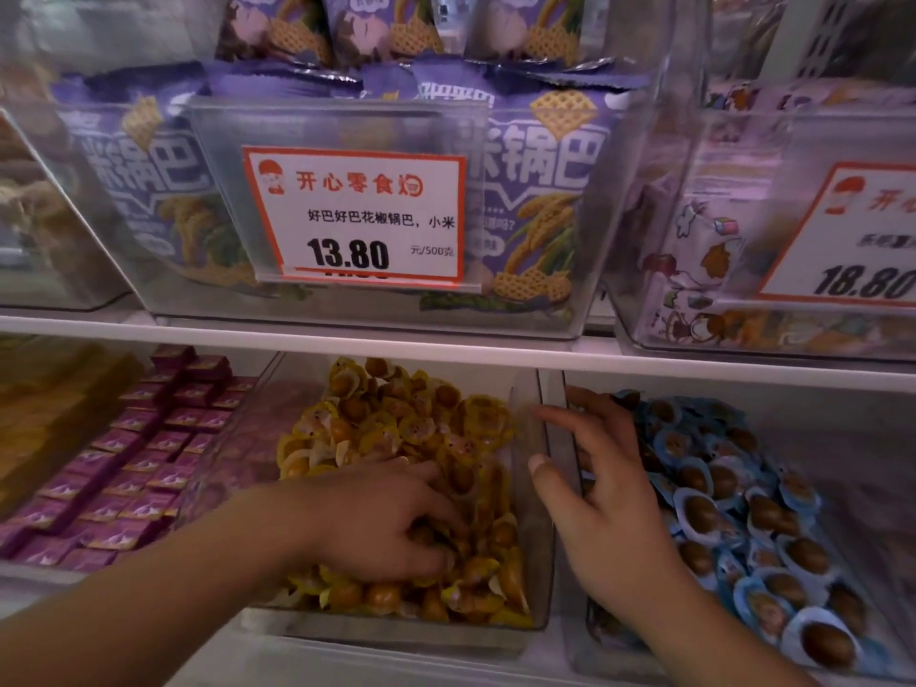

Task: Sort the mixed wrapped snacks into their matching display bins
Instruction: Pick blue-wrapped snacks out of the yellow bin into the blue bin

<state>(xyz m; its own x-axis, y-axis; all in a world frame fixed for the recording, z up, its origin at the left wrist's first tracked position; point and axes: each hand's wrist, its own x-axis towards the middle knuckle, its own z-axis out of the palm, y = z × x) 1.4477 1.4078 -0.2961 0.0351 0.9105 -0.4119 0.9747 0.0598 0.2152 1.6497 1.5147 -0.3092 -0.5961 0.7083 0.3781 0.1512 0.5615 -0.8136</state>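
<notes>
The yellow-wrapped snacks (396, 438) fill the middle clear bin (530, 577) on the lower shelf, heaped from back to front. The left hand (381, 518) is down in that heap, its fingers curled into the packets near the front; its grip seems to be closing on some of them, though exactly which ones I cannot tell, since the fingertips are buried. Just to the right, a second clear bin (577, 652) holds the blue-wrapped snacks (743, 513), each showing a brown egg shape. The right hand (604, 493) rests over the near left edge of that pile, fingers spread and fairly straight, its grip loose and holding nothing, the thumb reaching towards the wall between the two bins.

To the left lie rows of small purple packets (134, 463). On the shelf above, a bin of purple bags (545, 190) carries a price card (362, 215) reading 13.80, and another card (852, 235) at the right reads 18.80.
</notes>
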